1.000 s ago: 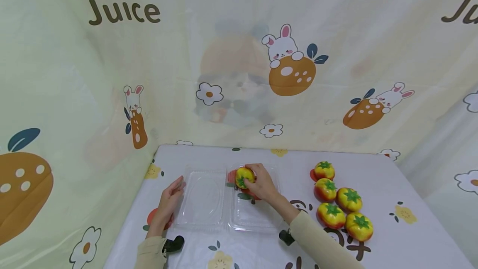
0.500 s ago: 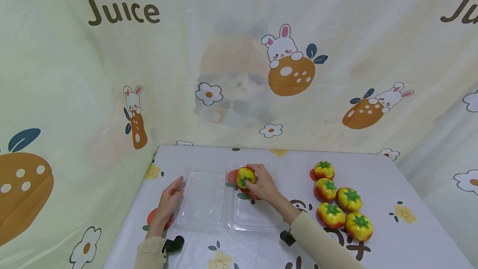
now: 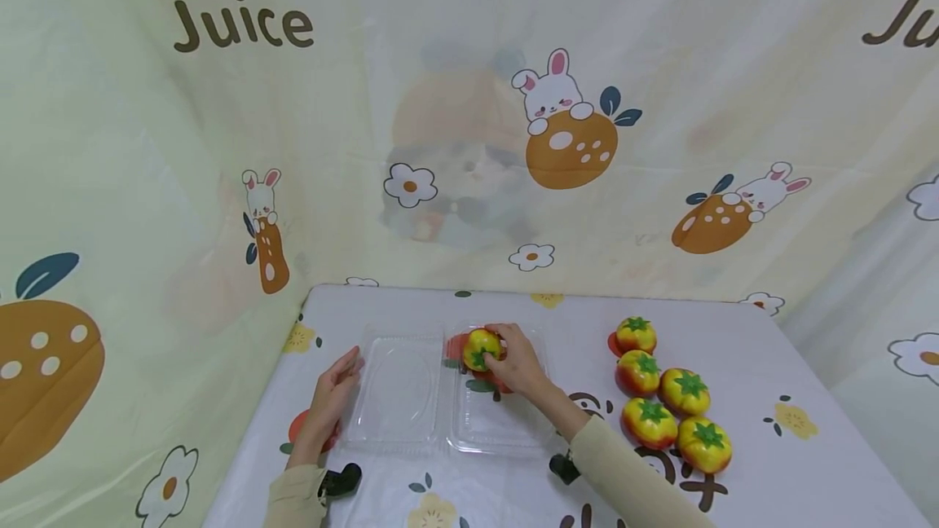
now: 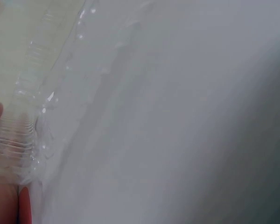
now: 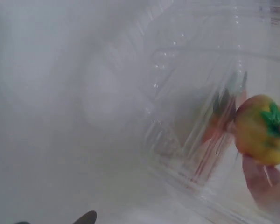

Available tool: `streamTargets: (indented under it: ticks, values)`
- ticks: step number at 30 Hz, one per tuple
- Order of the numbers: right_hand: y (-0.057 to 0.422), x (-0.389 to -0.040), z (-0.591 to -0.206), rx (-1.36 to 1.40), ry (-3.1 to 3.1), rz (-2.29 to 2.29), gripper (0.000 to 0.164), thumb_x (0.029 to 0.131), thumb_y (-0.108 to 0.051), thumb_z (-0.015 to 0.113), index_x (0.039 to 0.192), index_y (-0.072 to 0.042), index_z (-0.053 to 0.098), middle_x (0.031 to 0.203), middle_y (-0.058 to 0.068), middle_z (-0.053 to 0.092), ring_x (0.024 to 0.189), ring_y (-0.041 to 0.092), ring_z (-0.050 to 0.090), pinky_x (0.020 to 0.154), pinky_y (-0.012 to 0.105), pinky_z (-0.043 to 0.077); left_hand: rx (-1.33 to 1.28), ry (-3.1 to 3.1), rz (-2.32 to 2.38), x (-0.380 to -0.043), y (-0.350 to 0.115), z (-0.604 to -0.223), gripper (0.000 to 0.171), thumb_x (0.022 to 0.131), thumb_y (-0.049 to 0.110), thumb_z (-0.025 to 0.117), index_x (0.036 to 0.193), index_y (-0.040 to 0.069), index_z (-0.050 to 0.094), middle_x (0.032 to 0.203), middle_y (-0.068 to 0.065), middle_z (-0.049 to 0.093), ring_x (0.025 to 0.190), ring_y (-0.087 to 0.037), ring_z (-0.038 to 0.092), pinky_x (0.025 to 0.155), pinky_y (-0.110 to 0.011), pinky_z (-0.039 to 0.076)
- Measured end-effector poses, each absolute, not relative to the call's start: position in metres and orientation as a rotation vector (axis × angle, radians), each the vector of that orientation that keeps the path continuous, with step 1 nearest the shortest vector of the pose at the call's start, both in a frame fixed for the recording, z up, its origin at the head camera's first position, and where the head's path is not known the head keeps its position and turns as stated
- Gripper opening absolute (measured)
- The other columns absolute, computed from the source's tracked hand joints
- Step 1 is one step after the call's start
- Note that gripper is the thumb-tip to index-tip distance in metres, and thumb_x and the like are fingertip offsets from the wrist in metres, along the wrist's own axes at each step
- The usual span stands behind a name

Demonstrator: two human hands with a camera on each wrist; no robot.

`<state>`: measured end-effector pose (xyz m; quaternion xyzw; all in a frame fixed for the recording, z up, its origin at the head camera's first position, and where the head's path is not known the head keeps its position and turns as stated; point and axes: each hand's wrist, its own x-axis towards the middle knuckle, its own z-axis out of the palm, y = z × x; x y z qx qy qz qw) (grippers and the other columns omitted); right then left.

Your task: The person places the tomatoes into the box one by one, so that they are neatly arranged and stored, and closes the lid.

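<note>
My right hand (image 3: 519,361) grips a yellow-and-red toy persimmon (image 3: 480,347) with a green leafy top, thumb near the leaves. The fruit is over the back left of the right half of a clear plastic clamshell box (image 3: 506,434). In the right wrist view the persimmon (image 5: 256,133) shows between the fingers, with the clear wall beside it. My left hand (image 3: 333,393) rests against the outer left edge of the open lid half (image 3: 399,389), fingers fairly straight. Through the ribbed plastic (image 4: 11,149) in the left wrist view, part of that hand shows.
To the right of the box several more toy persimmons (image 3: 649,422) lie in a loose cluster on the patterned white tablecloth (image 3: 792,479). Printed curtains (image 3: 469,275) stand behind and at both sides of the table. A dark strap piece (image 3: 341,479) shows at the left wrist.
The persimmon and right hand have shifted only very slightly over the box. The left hand, box and other fruits keep their places.
</note>
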<state>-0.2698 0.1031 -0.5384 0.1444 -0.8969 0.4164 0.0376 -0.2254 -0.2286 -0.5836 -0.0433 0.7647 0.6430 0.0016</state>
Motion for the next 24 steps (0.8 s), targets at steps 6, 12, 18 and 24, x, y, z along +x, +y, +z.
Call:
streamTargets:
  ticks: [6,12,18,24]
  values:
    - [0.1034,-0.2702,-0.5412,0.459,-2.719,1.312,0.045,0.086,-0.006,0.072,0.129,-0.001,0.057,0.119,0.016,0.057,0.107,0.029,0.057,0.095,0.044,0.052,-0.15,2.404,2.009,-0.2244,-0.2292,-0.5847,0.051,0.1,0.002,0.045,0.15,0.003,0.038,0.154,-0.018,0.038,0.139,-0.033,0.04,0.111,-0.047,0.033]
    - [0.1028,-0.2687,-0.5402,0.451,-2.703,1.341,0.045,0.086,-0.007,0.072,0.128,-0.001,0.057,0.12,0.017,0.057,0.109,0.031,0.057,0.096,0.046,0.051,-0.154,2.398,2.018,-0.2253,-0.2297,-0.5862,0.051,0.1,0.002,0.045,0.15,0.002,0.038,0.153,-0.018,0.038,0.139,-0.034,0.04,0.112,-0.048,0.032]
    - [0.1035,-0.2688,-0.539,0.417,-2.701,1.316,0.048,0.083,-0.009,0.075,0.127,-0.001,0.058,0.12,0.016,0.058,0.108,0.03,0.056,0.097,0.047,0.05,-0.153,2.411,2.012,-0.2263,-0.2294,-0.588,0.051,0.1,0.003,0.046,0.15,0.002,0.039,0.152,-0.019,0.041,0.138,-0.035,0.041,0.111,-0.049,0.033]
    - [0.1036,-0.2683,-0.5391,0.398,-2.725,1.305,0.051,0.083,-0.01,0.077,0.129,-0.002,0.057,0.122,0.015,0.057,0.109,0.028,0.055,0.098,0.046,0.05,-0.146,2.42,2.0,-0.2262,-0.2302,-0.5871,0.051,0.1,0.003,0.045,0.15,0.002,0.038,0.153,-0.018,0.04,0.139,-0.034,0.04,0.111,-0.048,0.033]
